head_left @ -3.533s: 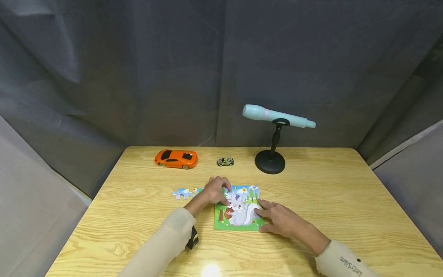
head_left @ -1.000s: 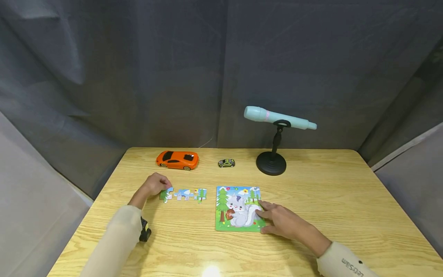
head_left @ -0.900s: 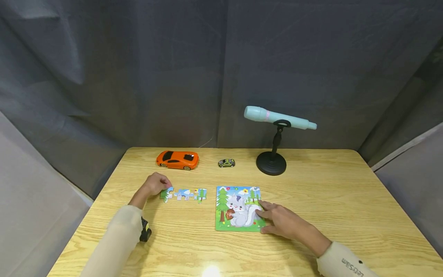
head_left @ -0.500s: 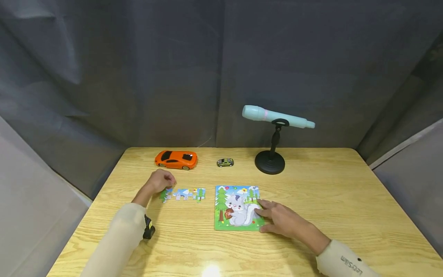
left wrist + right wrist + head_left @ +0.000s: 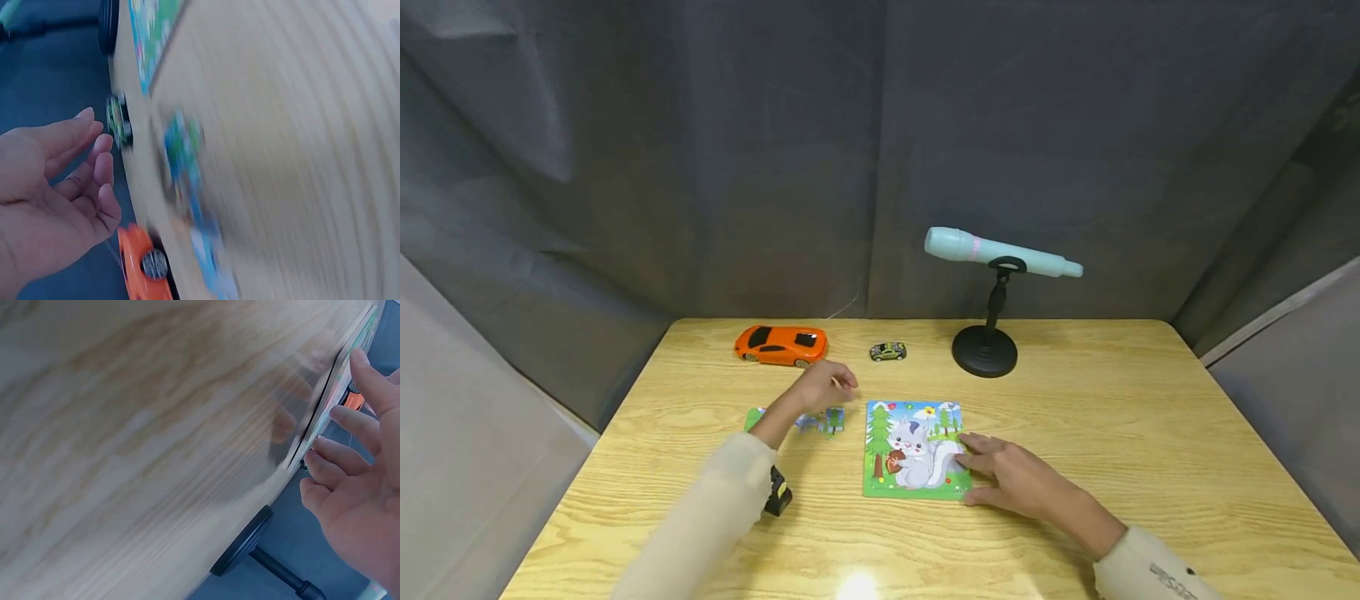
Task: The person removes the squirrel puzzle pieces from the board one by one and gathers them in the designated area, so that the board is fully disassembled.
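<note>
Loosely curled left hand (image 5: 824,386) near pieces (image 5: 835,421), right hand (image 5: 1017,473) splayed against squirrel puzzle (image 5: 916,454).

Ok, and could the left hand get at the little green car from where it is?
Probably yes: the left hand seems to hold nothing, the little green car sits a little ahead and to its right, and the head view shows nothing standing between them.

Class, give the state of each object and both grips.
Squirrel puzzle: flat, picture side up
Loose puzzle pieces: off the puzzle, partly hidden
Orange car: on its wheels
Small car: on its wheels
Stand: upright
Microphone: slanting, cradled in the stand
Left grip: relaxed, holding nothing
Right grip: touching the puzzle's edge
</note>
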A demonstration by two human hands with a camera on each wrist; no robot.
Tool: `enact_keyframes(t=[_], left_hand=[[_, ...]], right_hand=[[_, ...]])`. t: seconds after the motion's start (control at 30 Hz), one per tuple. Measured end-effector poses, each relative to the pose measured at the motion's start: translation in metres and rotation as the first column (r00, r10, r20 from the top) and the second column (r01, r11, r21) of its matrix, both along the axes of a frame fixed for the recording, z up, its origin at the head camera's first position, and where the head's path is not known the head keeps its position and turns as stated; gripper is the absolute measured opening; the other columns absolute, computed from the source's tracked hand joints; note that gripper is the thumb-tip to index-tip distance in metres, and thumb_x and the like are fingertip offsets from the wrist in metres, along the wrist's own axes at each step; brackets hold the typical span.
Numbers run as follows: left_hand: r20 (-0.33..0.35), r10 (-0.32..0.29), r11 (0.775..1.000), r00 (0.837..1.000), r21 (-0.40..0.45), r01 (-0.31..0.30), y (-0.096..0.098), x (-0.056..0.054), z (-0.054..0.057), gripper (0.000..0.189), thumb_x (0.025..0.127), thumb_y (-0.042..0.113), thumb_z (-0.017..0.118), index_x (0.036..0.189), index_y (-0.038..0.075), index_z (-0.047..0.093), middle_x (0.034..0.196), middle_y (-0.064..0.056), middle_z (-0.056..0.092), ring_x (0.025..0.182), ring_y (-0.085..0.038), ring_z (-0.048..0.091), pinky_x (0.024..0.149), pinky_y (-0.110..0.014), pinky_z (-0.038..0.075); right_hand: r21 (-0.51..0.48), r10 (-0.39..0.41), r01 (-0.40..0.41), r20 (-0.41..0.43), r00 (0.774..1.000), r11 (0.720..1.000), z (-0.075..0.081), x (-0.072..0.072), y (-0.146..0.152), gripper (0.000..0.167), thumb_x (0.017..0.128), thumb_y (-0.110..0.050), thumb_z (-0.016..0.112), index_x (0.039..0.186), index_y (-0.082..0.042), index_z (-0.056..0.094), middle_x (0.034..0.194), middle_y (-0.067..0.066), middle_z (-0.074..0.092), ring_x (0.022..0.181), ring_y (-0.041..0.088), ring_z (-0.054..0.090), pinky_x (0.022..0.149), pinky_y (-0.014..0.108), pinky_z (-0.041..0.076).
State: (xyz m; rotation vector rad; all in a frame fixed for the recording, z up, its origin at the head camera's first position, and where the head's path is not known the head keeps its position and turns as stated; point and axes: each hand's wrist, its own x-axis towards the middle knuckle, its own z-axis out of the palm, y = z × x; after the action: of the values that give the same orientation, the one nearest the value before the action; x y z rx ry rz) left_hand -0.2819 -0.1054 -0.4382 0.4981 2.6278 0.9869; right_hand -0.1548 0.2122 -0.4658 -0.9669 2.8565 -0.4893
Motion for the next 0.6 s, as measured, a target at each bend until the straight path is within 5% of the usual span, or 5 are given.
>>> enact_keyframes(t=[0.4, 0.6], left_hand=[[0.083, -0.156, 0.986, 0.984, 0.064, 0.151, 0.081, 0.025, -0.011, 0.023, 0.083, 0.011, 0.072, 0.104, 0.004, 0.068, 0.100, -0.010, 0.066, 0.083, -0.014, 0.057, 0.071, -0.025, 0.046], [0.113, -0.203, 0.979, 0.973, 0.004, 0.204, 0.102, 0.038, -0.021, 0.028, 0.076, 0.013, 0.079, 0.101, 0.008, 0.068, 0.099, -0.005, 0.066, 0.086, -0.013, 0.058, 0.075, -0.023, 0.047]], right_hand=[[-0.011, -0.010, 0.011, 0.017, 1.000, 1.000, -0.002, 0.000, 0.007, 0.055, 0.083, -0.036, 0.070, 0.125, -0.001, 0.061, 0.138, 0.021, 0.050, 0.127, 0.038, 0.049, 0.100, 0.051, 0.042], [-0.007, 0.003, -0.003, 0.016, 1.000, 1.000, -0.004, 0.000, 0.007, 0.054, 0.084, -0.034, 0.069, 0.126, -0.001, 0.060, 0.139, 0.021, 0.050, 0.128, 0.038, 0.048, 0.100, 0.051, 0.042]])
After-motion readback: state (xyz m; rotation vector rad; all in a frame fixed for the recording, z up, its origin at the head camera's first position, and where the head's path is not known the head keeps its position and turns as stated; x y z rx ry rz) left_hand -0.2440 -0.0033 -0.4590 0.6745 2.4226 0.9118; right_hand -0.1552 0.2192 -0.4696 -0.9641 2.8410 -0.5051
